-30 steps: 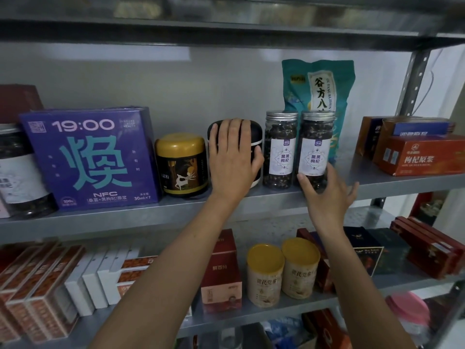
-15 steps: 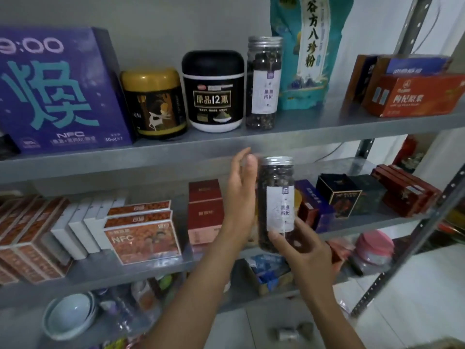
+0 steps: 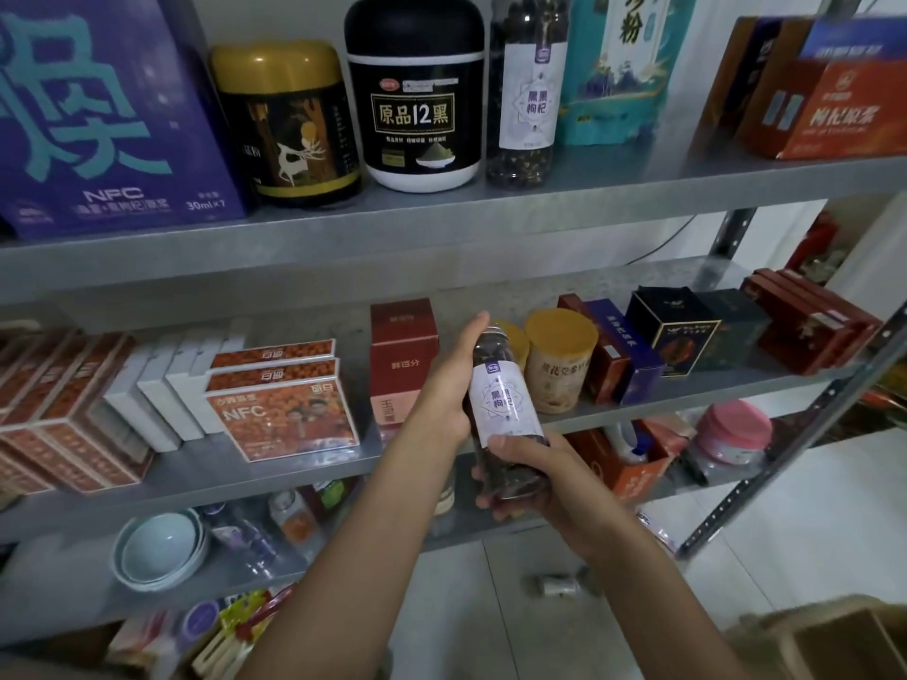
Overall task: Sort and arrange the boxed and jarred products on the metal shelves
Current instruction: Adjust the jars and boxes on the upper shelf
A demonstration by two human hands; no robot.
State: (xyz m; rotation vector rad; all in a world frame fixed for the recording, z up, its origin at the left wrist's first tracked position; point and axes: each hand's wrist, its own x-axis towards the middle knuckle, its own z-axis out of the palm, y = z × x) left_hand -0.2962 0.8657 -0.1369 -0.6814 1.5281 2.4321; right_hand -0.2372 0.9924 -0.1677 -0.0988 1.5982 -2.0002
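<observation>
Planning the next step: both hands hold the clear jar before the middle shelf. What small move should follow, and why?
Probably stand the jar upright beside the yellow-lidded canisters: the right hand grips its base, the left hand its top, and it is tilted just in front of them.

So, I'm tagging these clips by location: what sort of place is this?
Likely a stockroom or a small shop's storage area: slotted-angle metal shelves carry packaged health products in multiples, such as the stacked NFC boxes and twin yellow-lidded canisters, while bowls sit lower down.
</observation>
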